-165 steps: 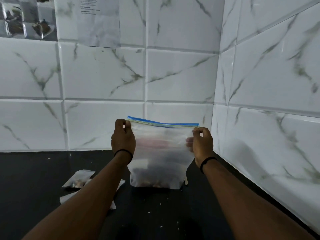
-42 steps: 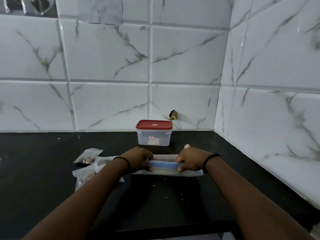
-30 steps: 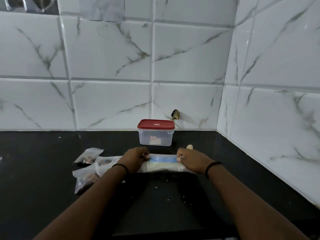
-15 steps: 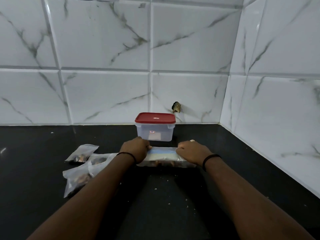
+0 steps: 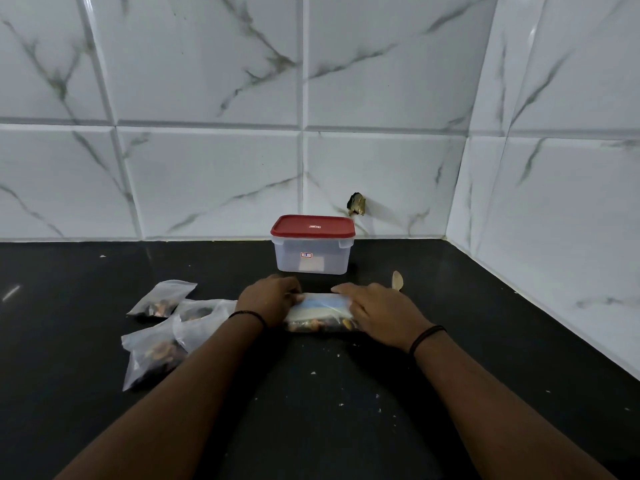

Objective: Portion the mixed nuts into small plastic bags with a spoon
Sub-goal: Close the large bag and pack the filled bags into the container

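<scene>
A large zip bag of mixed nuts [image 5: 322, 315], with a blue seal strip, lies rolled up on the black counter [image 5: 311, 410]. My left hand [image 5: 272, 299] grips its left end and my right hand [image 5: 377, 311] presses on its right end. Nuts show through the plastic at the roll's near edge. Three small plastic bags with nuts lie to the left: one at the far left [image 5: 162, 299], one beside my left wrist [image 5: 204, 311] and one nearer me [image 5: 152, 355]. A pale wooden spoon [image 5: 397, 280] lies just behind my right hand, mostly hidden.
A clear plastic container with a red lid [image 5: 312, 244] stands closed behind the roll, near the tiled back wall [image 5: 207, 168]. A second tiled wall [image 5: 554, 220] closes the right side. Small crumbs dot the counter in front of me.
The big bag was held upright in the air; it now lies on the counter, rolled tighter and shorter between my hands. My view has tilted down and closer.
</scene>
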{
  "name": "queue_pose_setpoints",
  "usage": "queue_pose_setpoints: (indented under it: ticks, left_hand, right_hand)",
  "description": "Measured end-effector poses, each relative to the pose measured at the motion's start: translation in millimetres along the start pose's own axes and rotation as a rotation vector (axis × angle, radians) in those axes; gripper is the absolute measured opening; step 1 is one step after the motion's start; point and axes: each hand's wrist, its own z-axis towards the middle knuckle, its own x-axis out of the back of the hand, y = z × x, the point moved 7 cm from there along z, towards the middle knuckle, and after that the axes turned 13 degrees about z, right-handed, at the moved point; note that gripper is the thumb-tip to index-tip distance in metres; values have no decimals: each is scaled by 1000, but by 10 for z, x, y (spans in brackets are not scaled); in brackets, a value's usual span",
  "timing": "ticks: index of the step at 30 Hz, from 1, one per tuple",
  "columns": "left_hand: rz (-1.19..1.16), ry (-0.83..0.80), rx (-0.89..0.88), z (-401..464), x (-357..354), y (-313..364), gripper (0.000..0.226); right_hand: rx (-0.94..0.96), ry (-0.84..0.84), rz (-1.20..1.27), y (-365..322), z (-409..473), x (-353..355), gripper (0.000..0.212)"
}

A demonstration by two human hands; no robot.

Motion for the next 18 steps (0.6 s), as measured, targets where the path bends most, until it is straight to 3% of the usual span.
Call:
queue_pose_setpoints:
  ticks: [5, 9, 14, 18]
  left_hand:
    - [239, 197, 49, -46, 142, 54, 22]
    - [148, 474, -15, -131, 379, 257, 27]
    - [96, 82, -186, -35, -115, 611, 52]
    - [89, -37, -195, 20, -267, 669, 64]
  right_hand:
    - [32, -1, -91, -42, -53, -50, 53]
    - [-12, 107, -165, -9, -67, -34, 48]
    - [-219, 206, -234, 240, -245, 107, 47]
    - [-411, 275, -258, 483, -480, 267, 48]
